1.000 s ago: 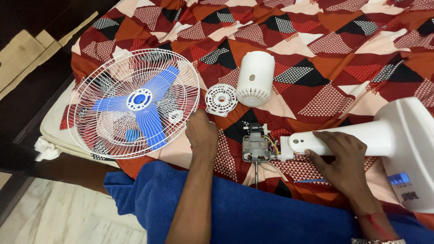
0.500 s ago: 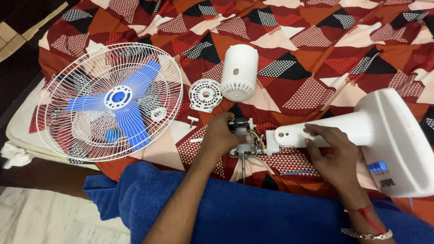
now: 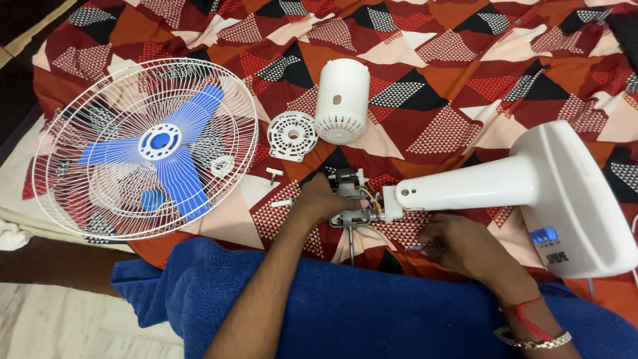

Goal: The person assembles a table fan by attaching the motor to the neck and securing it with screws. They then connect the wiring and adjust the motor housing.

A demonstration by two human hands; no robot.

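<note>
The fan is lying dismantled on the bed: white guard (image 3: 143,146) and motor cover (image 3: 341,101) are resting off, far left. The left hand (image 3: 323,197) is gripping the bare motor (image 3: 351,196); the right hand (image 3: 458,246) is closing on a small blue tool (image 3: 417,247).

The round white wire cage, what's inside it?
Inside the round white wire fan cage sits a blue three-bladed fan blade with a white hub. Through the wires the patterned red bedspread shows. A small blue piece under the wires is too covered to identify.
</note>
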